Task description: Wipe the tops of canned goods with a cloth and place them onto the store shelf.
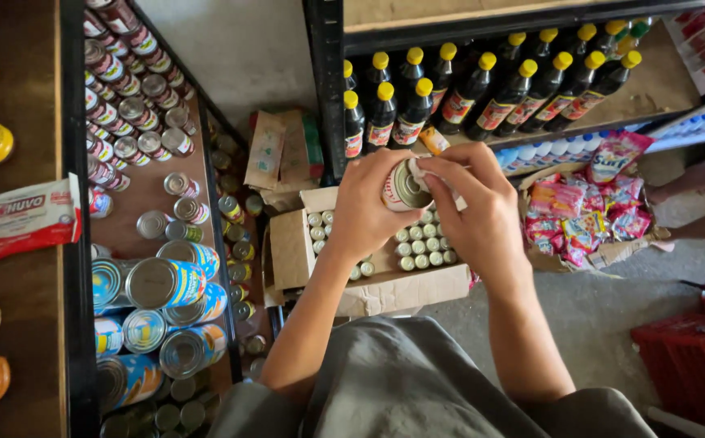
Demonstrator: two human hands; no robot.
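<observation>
Head view: small can is gripped in closed left hand above open cardboard box of cans, lid being wiped with white cloth pinched by right hand; wiping step judged in hand, steady grip needed next.

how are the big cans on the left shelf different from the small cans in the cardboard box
The big cans are wider and lie on their sides, stacked, with blue and yellow labels showing. The small cans are much narrower and stand upright in rows inside the cardboard box on the floor, so only their tops show. Both kinds have round, silvery metal ends.
</observation>
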